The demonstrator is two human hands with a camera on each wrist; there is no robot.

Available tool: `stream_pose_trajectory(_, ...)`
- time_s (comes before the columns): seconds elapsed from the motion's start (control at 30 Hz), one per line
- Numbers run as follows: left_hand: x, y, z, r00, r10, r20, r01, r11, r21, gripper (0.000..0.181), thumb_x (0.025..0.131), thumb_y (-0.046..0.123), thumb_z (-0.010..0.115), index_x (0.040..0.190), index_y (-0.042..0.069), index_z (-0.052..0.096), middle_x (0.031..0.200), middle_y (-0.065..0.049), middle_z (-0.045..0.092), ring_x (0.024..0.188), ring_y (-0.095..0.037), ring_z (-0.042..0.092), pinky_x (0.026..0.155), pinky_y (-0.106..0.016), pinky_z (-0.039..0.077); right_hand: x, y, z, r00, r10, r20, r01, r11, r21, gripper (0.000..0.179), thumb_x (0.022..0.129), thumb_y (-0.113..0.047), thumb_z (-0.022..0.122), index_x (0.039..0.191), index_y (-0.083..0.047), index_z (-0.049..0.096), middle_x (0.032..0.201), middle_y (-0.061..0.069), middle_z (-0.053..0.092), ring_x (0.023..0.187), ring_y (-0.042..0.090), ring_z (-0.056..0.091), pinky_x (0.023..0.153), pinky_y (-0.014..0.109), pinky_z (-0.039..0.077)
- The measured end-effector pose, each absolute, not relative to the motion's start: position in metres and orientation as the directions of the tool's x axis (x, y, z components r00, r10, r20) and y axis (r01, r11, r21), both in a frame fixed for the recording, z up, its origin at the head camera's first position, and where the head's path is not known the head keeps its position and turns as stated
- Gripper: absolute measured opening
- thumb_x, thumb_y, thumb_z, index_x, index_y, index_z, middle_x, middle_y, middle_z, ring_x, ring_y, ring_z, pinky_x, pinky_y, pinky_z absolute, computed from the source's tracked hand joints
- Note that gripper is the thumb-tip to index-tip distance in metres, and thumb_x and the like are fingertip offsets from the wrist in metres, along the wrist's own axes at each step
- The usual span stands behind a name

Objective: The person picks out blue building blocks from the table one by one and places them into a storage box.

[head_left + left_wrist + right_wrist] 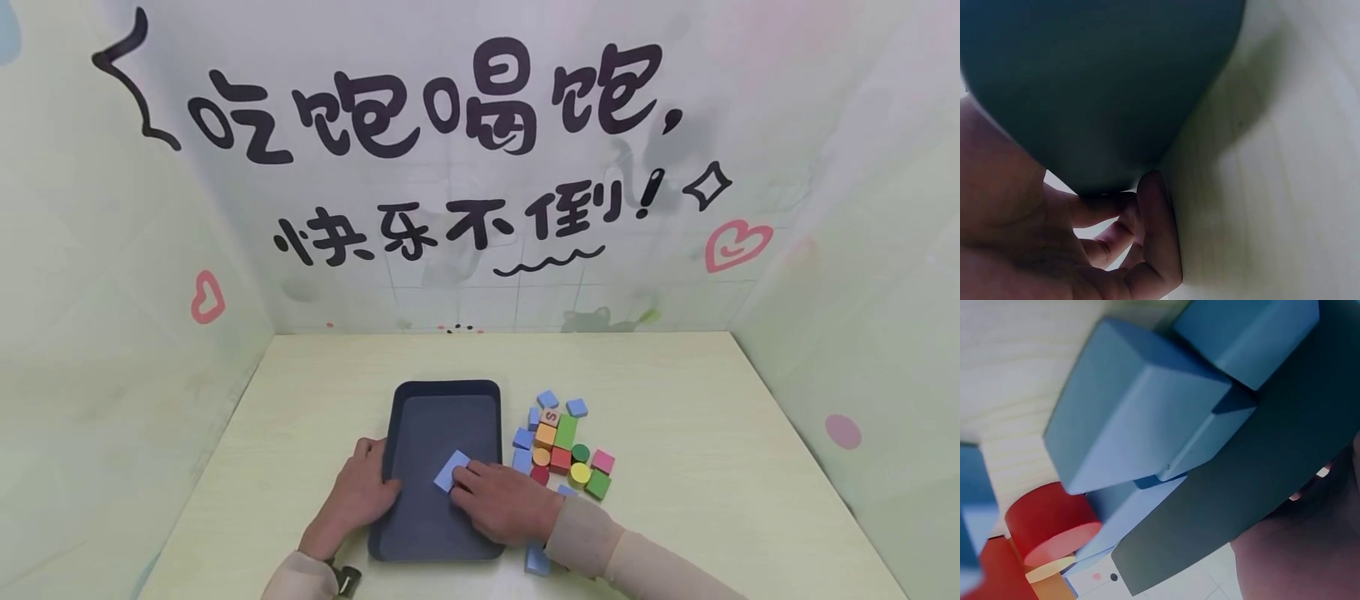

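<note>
A dark grey rectangular tray point(420, 425) lies on the table. My left hand point(365, 487) grips its left side, thumb at the rim; in the left wrist view, curled fingers point(1154, 237) sit beneath the tray's outer wall point(1104, 94). Over the tray floor, my right hand point(506, 498) pinches a light blue rectangular block point(452, 472) between thumb and fingers. The right wrist view shows that hand point(1304, 550) only partly, beyond the tray wall point(1229, 494), and the pinched block is hidden there. Larger blue blocks point(1122, 412) stand outside that wall.
Right of the tray is a cluster of coloured blocks, including a long green one point(566, 431), a red cube point(560, 460), a yellow cylinder point(580, 475) and a pink block point(603, 461). Another blue block point(537, 559) lies below the right forearm. Printed walls point(480, 308) enclose the table.
</note>
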State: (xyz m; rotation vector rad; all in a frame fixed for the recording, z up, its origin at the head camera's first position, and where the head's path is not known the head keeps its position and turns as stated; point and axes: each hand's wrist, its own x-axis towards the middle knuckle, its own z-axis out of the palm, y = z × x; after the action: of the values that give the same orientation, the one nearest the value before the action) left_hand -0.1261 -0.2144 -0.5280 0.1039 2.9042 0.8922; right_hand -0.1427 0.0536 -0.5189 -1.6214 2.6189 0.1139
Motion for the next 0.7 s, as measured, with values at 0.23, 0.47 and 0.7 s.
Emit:
stream_pose_trajectory(0.23,-0.125,-0.214,-0.527,-0.992,0.095,-0.079,0.033,0.824,0.565,0.064,0.093,0.009,0.068,0.151,-0.013,0.052,0.131,-0.025,0.052,0.107,-0.038,0.06,0.093,-0.058,0.053,-0.143,0.053,-0.521,-0.451,-0.887,-0.095,-0.892,0.45,0.031,0.023,0.112,-0.029,0.061,0.133,-0.024,0.069,0.128,-0.007,0.06,0.109,0.01,0.052,0.095,0.019,0.047)
stream_pose_trajectory(0.47,-0.126,-0.215,-0.529,-0.992,0.093,-0.082,0.031,0.827,0.561,0.065,0.092,0.009,0.069,0.151,-0.012,0.052,0.132,-0.025,0.051,0.108,-0.039,0.06,0.094,-0.057,0.053,-0.145,0.057,-0.518,-0.443,-0.895,-0.054,-0.896,0.44,0.057,0.027,0.111,-0.03,0.06,0.136,-0.023,0.068,0.131,-0.005,0.061,0.111,0.012,0.053,0.099,0.022,0.047)
stream_pose_trajectory(0.7,-0.126,-0.214,-0.528,-0.992,0.092,-0.087,0.028,0.826,0.563,0.065,0.093,0.009,0.069,0.152,-0.013,0.051,0.132,-0.024,0.051,0.107,-0.038,0.06,0.092,-0.056,0.053,-0.152,0.069,-0.505,-0.435,-0.898,0.059,-0.893,0.439,0.095,0.027,0.11,-0.031,0.059,0.135,-0.022,0.066,0.134,-0.002,0.062,0.116,0.015,0.055,0.105,0.026,0.048)
